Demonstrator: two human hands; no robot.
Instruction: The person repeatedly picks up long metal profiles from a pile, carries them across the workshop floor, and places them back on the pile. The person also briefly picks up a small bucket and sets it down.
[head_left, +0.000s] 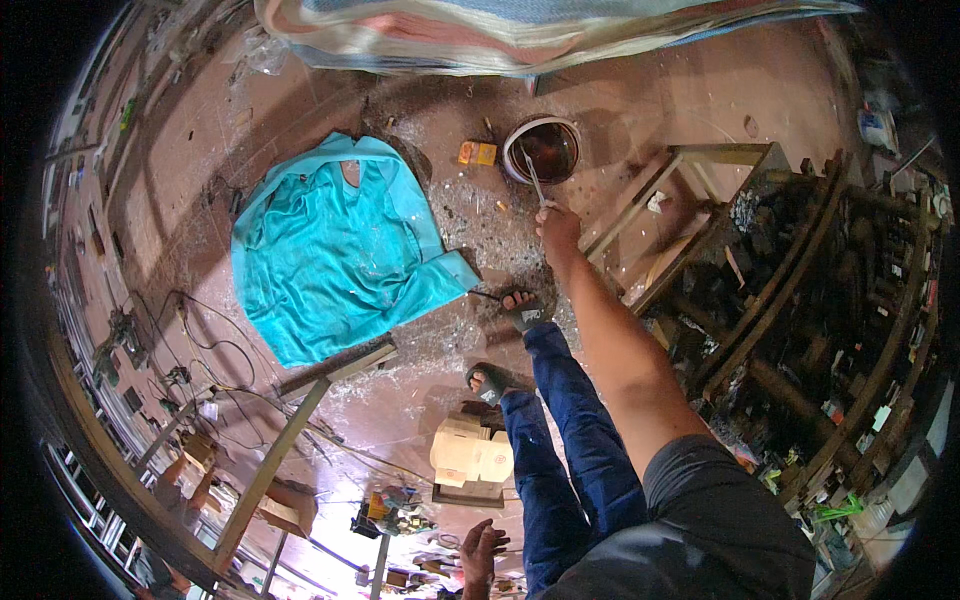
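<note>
From the head view, looking down at the floor [700,90]. Held a thin stick [534,180] in the right hand [558,230], fingers shut tight round its lower end. Had the arm stretched far out, with the stick's tip at the rim of a round pot [543,150] full of dark brown stuff. Left the left hand [483,550] hanging low by the leg, fingers loose and open, with nothing in it (as far as could be seen).

Might have gone wrong in a few ways. Could have tipped the pot with a hard push of the stick, being so far out at arm's length. Could have dripped brown stuff on the way back, onto the sandals [522,310] or the blue-green shirt [340,250] spread flat just left of the feet. Could have slipped too, with little shiny bits scattered all over the ground between feet and pot.

Around it all: a small yellow box [477,153] just left of the pot. A wooden frame [700,190] close on the right, crowding the arm. Behind that, dark shelves [850,300] packed with small things. Nearer the legs, a cardboard box [470,455]. Off to the left, loose wires [200,340]. Up top, a striped cloth [520,35].
</note>
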